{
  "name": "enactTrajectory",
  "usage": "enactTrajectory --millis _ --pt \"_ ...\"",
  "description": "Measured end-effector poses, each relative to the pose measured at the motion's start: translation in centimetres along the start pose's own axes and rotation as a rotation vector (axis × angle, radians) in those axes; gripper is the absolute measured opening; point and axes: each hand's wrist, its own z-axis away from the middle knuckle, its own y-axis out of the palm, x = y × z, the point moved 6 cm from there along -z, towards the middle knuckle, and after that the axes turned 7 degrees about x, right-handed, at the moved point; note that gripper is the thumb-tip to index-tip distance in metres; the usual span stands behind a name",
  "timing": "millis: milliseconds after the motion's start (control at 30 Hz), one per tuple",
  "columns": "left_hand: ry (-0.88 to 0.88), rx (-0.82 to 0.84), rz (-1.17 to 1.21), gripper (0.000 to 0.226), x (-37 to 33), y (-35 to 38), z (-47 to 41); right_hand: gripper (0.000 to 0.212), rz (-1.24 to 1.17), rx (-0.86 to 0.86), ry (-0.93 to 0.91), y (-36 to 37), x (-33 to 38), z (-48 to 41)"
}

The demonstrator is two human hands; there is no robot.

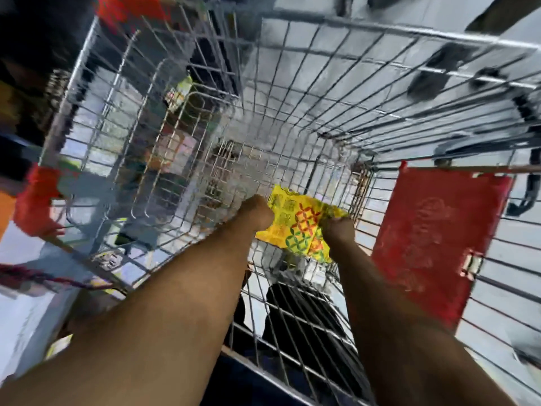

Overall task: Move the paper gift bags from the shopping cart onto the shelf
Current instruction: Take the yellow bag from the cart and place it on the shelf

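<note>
Yellow patterned gift bag (295, 227), just one, gripped by left hand (255, 211) and right hand (339, 230) inside wire cart (164, 118)

Both my arms reached down into the shopping cart (366, 33), my left hand (255, 211) and my right hand (339, 230) at opposite edges of a paper gift bag (295, 227) that lay between them near the cart's bottom. A flat panel (433, 238) hung on the cart's wire wall to the right of my right hand. Through the left wall, blurred goods sat beyond the cart.
</note>
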Motion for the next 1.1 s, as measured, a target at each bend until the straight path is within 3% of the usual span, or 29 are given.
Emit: enactTrajectory --millis 133,233,333,500,733,933,1100 --pt "0.01 -0.084 -0.032 0.035 0.0 0.4 -0.7 0.037 -0.071 -0.052 0.079 -0.2 1.1 2.2" --pt "0.0 -0.102 0.008 0.033 -0.2 0.7 -0.8 0.058 -0.063 -0.063 0.098 -0.1 0.6 2.4" --pt "-0.022 -0.134 0.069 0.031 -0.1 1.4 -0.5 0.066 0.055 -0.01 0.067 0.4 0.3 2.3" --pt "-0.013 -0.178 0.263 0.029 -0.2 1.1 -0.4 0.058 0.063 -0.015 0.061 0.1 0.0 2.5" --pt "0.035 -0.16 0.331 0.023 0.5 -1.2 -0.1 0.051 0.069 0.031 -0.056 -0.3 -0.2 3.1" --pt "0.09 -0.137 0.537 0.021 2.2 -5.7 2.0 0.04 -0.386 0.172 -0.088 -0.4 1.0 3.9" --pt "0.206 -0.263 0.57 0.032 1.2 -11.5 8.0 0.028 -0.583 0.364 -0.178 -3.4 5.1 7.5"
